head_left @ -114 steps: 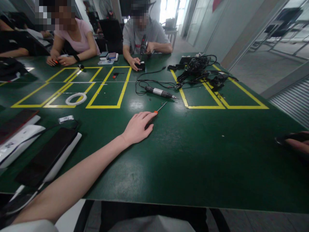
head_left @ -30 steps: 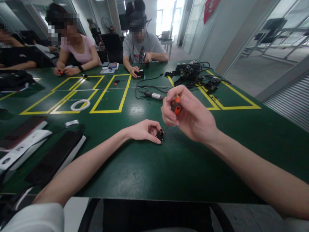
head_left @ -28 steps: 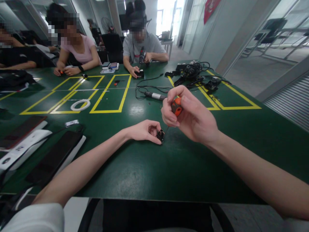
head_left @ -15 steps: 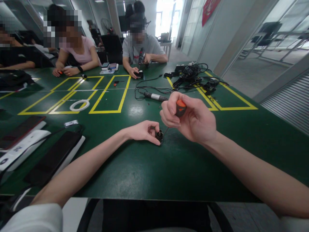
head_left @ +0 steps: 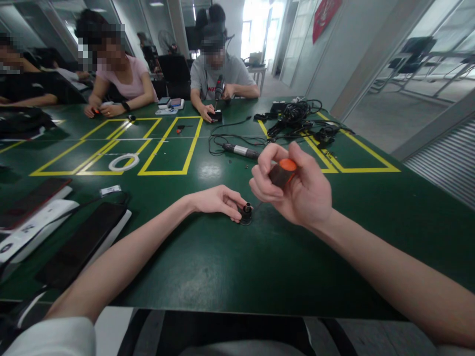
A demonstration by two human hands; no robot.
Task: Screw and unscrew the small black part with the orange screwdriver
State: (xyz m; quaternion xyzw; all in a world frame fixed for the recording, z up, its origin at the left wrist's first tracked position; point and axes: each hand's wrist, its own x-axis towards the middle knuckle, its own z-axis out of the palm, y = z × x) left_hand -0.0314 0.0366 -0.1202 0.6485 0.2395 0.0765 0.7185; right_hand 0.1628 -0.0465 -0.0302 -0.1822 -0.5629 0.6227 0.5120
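Observation:
My right hand [head_left: 297,185] is closed around the dark handle of a screwdriver [head_left: 282,173] with an orange end, held above the table. Its thin shaft slants down to the left, and the tip lies near a small dark round part [head_left: 246,212]. That part stands on the green tabletop with a short metal tube pointing up. My left hand [head_left: 218,201] pinches the part from its left side between thumb and fingers. Fine details of the part are too small to make out.
An electric screwdriver [head_left: 241,151] with a cord lies beyond my hands. Tangled black cables [head_left: 295,118] are at the back right. A white tape ring [head_left: 123,162] and a power bank-like black slab [head_left: 83,242] lie left. Across the table, a co-worker [head_left: 222,74] uses a power driver.
The screwdriver's handle has turned in my right hand and now tilts with more of its side showing. My left fingers have closed in more on the small part.

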